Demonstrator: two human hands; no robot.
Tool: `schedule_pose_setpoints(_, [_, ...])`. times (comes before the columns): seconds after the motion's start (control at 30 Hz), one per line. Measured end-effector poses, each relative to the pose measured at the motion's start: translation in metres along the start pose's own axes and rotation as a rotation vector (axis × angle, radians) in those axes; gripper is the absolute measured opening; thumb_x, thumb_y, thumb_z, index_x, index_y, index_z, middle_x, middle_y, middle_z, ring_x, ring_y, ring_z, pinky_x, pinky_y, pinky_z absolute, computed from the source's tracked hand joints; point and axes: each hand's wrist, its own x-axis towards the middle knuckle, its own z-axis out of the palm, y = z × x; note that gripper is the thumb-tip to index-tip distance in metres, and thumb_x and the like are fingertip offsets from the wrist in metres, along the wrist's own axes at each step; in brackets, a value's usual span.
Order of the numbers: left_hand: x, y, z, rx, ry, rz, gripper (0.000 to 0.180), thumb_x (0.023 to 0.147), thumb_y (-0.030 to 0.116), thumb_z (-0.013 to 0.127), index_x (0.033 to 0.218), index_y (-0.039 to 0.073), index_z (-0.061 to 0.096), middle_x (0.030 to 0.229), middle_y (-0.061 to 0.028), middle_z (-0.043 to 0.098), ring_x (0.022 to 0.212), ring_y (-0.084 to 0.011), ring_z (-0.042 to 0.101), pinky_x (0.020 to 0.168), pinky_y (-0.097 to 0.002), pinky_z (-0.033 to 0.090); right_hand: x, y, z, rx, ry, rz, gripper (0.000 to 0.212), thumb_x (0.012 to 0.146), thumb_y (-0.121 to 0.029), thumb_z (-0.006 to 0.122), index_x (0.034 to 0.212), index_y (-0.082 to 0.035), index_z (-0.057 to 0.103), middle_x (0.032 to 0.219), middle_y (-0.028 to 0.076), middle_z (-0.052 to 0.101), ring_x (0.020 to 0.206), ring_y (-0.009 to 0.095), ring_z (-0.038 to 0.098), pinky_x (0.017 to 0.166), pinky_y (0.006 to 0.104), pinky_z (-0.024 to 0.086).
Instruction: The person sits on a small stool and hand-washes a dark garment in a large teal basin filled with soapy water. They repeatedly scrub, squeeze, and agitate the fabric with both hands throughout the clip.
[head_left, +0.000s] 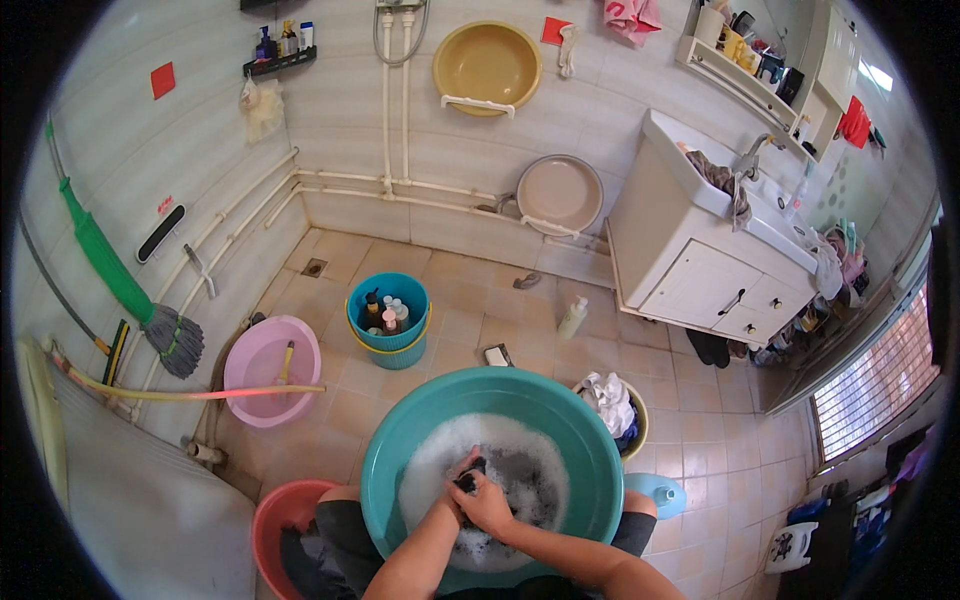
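Observation:
A large teal basin (590, 440) holds foamy, sudsy water (540, 460) right in front of me. Over its middle my two hands come together on a bunched black cloth (470, 476). My left hand (458, 490) sits beneath and behind it, its fingers partly hidden by the other hand. Across the top, my right hand (487, 503) has its fingers wrapped round the cloth. Dark fabric shows through the suds beside the hands; its shape cannot be made out.
At lower left stands a red basin (268, 520) with dark clothes. A blue bucket (390, 352) of bottles and a pink basin (240, 375) with a brush are farther off. A basin of clothes (637, 440) and a light-blue jug (668, 493) sit right; a white washbasin cabinet (665, 250) stands behind.

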Motion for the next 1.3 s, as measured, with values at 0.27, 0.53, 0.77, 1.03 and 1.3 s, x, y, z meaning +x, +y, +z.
schedule_pose_setpoints(0.27, [-0.064,0.001,0.110,0.639,0.532,0.339,0.050,0.074,0.035,0.062,0.105,-0.003,0.052,0.104,-0.0108,0.054,0.095,-0.0228,0.050,0.085,-0.0317,0.036,0.076,0.068,-0.025,-0.055,0.263,0.239,0.051,0.075,-0.044,0.053,0.085,0.005,0.058,0.077,0.026,0.058,0.079,0.041,0.055,0.070,0.0432,0.044])
schedule_pose_setpoints(0.53, [-0.048,0.011,0.063,0.578,0.805,0.390,0.052,0.077,0.023,0.061,0.120,0.001,0.040,0.119,-0.0141,0.044,0.105,-0.0277,0.046,0.086,-0.0363,0.038,0.061,0.115,-0.028,-0.315,0.003,0.230,0.077,0.074,-0.045,0.058,0.127,0.001,0.027,0.118,0.022,0.046,0.106,0.037,0.045,0.088,0.0388,0.037])
schedule_pose_setpoints(0.77, [0.005,0.012,-0.005,0.267,0.161,0.048,0.038,0.080,0.036,0.053,0.104,0.007,0.053,0.101,-0.0129,0.053,0.094,-0.0251,0.050,0.078,-0.0375,0.041,0.022,0.027,0.004,0.178,0.065,-0.054,0.037,0.076,-0.035,0.060,0.096,-0.005,0.055,0.089,0.019,0.059,0.085,0.030,0.058,0.075,0.0357,0.044])
schedule_pose_setpoints(1.03, [-0.076,0.000,0.118,0.573,0.414,0.209,0.035,0.080,0.034,0.053,0.097,0.003,0.056,0.094,-0.0101,0.057,0.085,-0.0219,0.053,0.075,-0.0324,0.042,0.042,0.017,-0.022,-0.207,0.268,-0.037,0.041,0.082,-0.040,0.046,0.082,-0.001,0.058,0.075,0.024,0.057,0.071,0.041,0.055,0.064,0.0457,0.044])
schedule_pose_setpoints(1.3, [-0.073,0.068,0.131,0.836,0.224,1.067,0.029,0.071,0.017,0.067,0.090,0.001,0.053,0.087,-0.0081,0.057,0.068,-0.0150,0.054,0.063,-0.0276,0.043,0.052,0.067,-0.083,-0.387,0.287,0.173,0.050,0.083,-0.048,0.040,0.106,-0.005,0.051,0.106,0.022,0.050,0.097,0.040,0.047,0.081,0.0474,0.038])
